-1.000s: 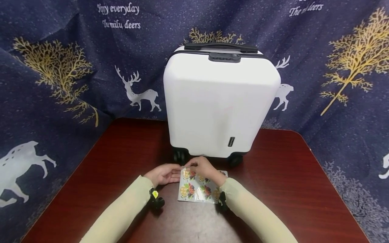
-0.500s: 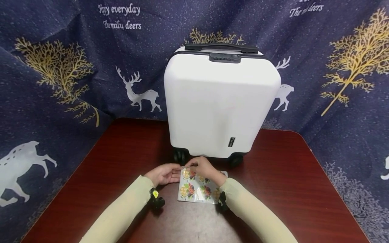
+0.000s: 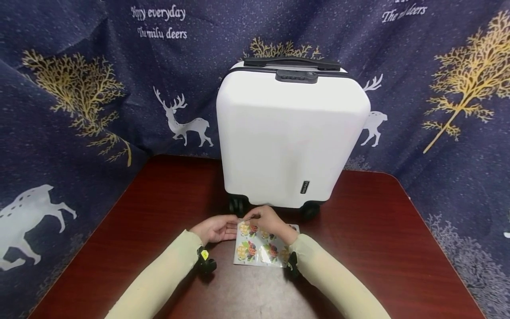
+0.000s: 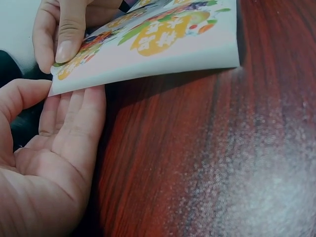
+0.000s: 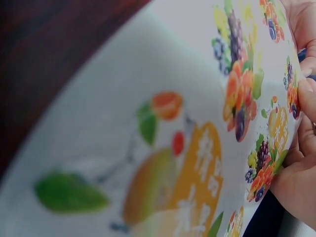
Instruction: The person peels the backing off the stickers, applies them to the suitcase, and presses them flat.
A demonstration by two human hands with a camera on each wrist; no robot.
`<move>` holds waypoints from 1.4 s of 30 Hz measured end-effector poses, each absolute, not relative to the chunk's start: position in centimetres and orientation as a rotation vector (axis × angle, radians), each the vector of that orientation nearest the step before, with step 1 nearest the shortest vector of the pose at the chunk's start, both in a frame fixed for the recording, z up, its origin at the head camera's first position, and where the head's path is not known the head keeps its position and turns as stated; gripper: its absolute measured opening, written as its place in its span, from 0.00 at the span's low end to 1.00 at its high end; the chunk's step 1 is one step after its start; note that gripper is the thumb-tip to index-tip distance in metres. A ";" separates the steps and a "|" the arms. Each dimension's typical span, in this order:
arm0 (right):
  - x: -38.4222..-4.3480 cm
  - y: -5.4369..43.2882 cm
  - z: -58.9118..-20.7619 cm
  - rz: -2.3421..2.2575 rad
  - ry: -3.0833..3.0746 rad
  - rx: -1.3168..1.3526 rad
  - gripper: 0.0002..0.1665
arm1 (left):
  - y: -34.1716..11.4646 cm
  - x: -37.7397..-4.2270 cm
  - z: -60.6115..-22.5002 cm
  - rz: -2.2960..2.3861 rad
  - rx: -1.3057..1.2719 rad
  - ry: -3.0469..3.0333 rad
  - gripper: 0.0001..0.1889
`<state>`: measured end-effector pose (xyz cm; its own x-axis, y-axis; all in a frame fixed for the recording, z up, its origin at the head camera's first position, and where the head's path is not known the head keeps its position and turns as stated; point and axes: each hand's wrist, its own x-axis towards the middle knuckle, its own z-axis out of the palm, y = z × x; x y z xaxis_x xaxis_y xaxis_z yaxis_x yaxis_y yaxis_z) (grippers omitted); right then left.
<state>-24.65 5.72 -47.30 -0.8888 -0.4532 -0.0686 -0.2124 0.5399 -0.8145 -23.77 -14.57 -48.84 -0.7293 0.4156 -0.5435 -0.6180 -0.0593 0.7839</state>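
A glossy white sheet of fruit stickers (image 3: 260,253), printed with colourful fruit and orange labels, lies in front of the suitcase in the head view. My left hand (image 3: 217,228) is at its far left corner, palm turned up. In the left wrist view the left thumb meets that corner (image 4: 55,89) from above, with the other fingers under the edge. My right hand (image 3: 268,220) reaches across the sheet and pinches the same corner, its thumb (image 4: 68,42) on the printed side. The right fingers beneath are partly hidden. In the right wrist view the sheet (image 5: 98,128) looks bowed.
A white suitcase (image 3: 292,141) with black wheels (image 3: 309,209) stands upright just behind the hands. All of it rests on a dark red wooden table (image 3: 167,190). A blue cloth (image 3: 191,66) printed with deer and trees hangs behind.
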 end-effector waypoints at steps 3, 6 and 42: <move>-24.6 5.7 -47.3 -1.280 2.506 -0.542 0.06 | -14.6 -23.7 -48.8 1.865 -0.228 1.501 0.08; -24.6 5.7 -47.3 -1.286 2.507 -0.544 0.06 | -14.6 -23.7 -48.8 1.872 -0.229 1.491 0.09; -24.6 5.5 -47.4 -1.202 2.477 -0.649 0.06 | -14.5 -23.9 -49.0 1.796 -0.153 1.579 0.14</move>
